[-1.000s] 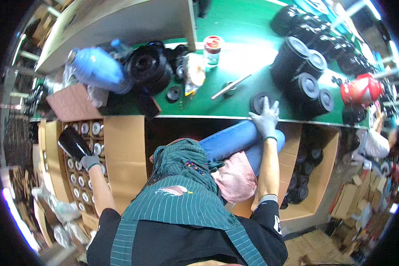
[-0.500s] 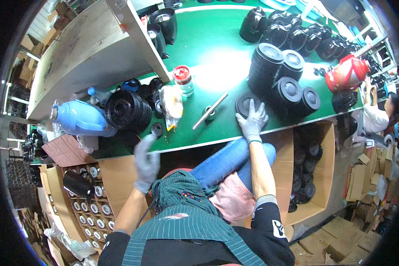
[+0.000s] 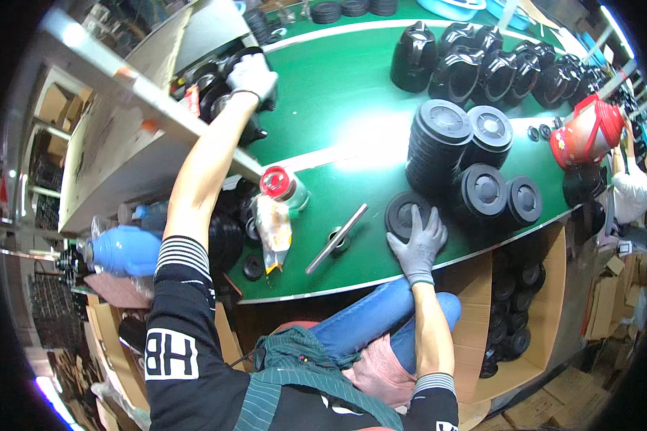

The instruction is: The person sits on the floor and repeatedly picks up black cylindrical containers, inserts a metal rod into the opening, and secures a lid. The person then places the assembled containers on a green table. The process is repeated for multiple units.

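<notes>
My left hand, in a grey glove, reaches far out past the white post. It closes at the top of a black pot among other dark vessels; some of its fingertips are hidden. On the green bench, my right hand, also gloved, lies with spread fingers over the near edge of a round black lid. Left of that lid, a metal rod rests across a small black ring. Stacks of black lids stand just beyond the right hand.
A red-capped clear jar and a plastic bag stand left of the rod. Black jugs line the far side, with a red flask at right. A blue flask lies left. The white post slants beside my left arm.
My left hand has gone from above the bench's near edge forward to the black pot. My right hand stays on the lid. The whole view has shifted with my head.
</notes>
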`<state>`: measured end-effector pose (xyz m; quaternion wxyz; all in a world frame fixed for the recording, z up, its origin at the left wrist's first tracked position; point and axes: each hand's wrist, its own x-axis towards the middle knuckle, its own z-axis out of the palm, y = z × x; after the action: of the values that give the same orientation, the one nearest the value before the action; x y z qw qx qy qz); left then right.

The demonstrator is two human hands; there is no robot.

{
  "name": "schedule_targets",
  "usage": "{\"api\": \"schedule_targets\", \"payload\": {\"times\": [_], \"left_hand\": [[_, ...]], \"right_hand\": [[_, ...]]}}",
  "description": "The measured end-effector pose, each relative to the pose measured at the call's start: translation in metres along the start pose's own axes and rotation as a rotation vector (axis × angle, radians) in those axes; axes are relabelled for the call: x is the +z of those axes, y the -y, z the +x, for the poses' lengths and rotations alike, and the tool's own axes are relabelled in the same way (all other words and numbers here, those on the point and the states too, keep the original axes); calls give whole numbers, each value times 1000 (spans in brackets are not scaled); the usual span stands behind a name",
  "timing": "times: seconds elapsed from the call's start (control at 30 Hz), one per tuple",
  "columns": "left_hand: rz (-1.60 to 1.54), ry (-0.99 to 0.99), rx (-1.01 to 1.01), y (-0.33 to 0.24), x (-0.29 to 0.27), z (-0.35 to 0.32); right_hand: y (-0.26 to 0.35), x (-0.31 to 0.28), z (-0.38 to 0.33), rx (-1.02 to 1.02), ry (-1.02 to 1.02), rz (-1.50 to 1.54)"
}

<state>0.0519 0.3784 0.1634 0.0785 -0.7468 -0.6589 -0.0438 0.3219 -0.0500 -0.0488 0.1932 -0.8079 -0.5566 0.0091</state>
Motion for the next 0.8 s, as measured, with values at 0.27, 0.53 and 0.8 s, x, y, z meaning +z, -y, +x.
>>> {"api": "schedule_targets", "payload": {"times": [0.27, 0.53, 0.8], "left_hand": [[126, -149, 139, 45, 81, 58], [-247, -335, 506, 6, -41, -59], [-504, -352, 955, -5, -173, -292]], "right_hand": [[3, 1, 0, -1, 3, 5], [8, -1, 1, -26, -17, 51], [69, -144, -41, -386, -387, 497]]}}
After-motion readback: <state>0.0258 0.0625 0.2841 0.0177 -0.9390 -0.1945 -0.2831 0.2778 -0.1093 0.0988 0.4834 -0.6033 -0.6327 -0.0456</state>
